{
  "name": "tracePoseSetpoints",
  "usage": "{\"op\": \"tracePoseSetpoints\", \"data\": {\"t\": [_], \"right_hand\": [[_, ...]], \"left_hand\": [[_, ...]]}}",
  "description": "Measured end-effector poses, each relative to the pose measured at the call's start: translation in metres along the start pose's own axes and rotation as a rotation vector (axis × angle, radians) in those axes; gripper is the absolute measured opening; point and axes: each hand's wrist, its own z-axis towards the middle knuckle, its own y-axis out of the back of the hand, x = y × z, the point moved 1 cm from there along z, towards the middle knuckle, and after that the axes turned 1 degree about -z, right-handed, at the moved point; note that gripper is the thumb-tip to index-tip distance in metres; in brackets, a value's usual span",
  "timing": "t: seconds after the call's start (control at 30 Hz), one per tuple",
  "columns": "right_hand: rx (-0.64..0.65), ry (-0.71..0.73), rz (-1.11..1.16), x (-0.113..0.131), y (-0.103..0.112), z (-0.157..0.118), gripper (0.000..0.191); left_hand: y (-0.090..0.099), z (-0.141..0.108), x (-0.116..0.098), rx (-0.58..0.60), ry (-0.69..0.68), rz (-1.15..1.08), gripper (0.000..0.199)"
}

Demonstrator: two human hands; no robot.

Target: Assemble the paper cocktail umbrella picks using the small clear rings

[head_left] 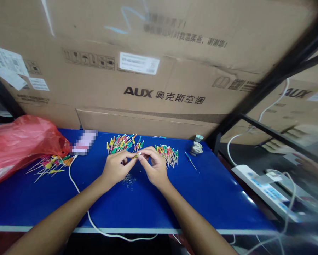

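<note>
Over the middle of the blue table, my left hand [118, 168] and my right hand [155, 166] meet at their fingertips. Both are closed in a pinch on a small folded cocktail umbrella [135, 156], yellowish with a white tip; most of it is hidden by the fingers. Just below lies a scatter of small clear rings [129, 180]. A heap of folded cocktail umbrellas [120, 142] in mixed colours lies behind my left hand. Beside my right hand is another bunch of folded umbrellas [170, 155], sticks toward me.
A red plastic bag [28, 138] lies at the left, with loose umbrellas [51, 163] at its mouth. Near it, a phone [84, 142] trails a white cable [77, 187]. A single blue umbrella [190, 160] lies right. Large cartons [164, 81] stand behind; a power strip [265, 191] is at right.
</note>
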Motion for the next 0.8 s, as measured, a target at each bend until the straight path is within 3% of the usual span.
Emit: {"op": "tracePoseSetpoints", "data": {"t": [0.3,0.57,0.8], "right_hand": [[-0.026,0.078,-0.143,0.0048,-0.0007,-0.0024,0.014],[0.008,0.051,-0.161,0.0039,0.0011,-0.0031,0.032],[-0.044,0.040,-0.076,-0.0008,-0.0034,-0.0025,0.013]], "left_hand": [[-0.0009,-0.0011,0.0027,0.002,-0.069,0.001,0.010],[-0.0031,-0.0019,0.0007,-0.009,0.110,-0.106,0.007],[-0.0054,-0.0022,-0.0032,0.006,0.190,-0.167,0.011]]}}
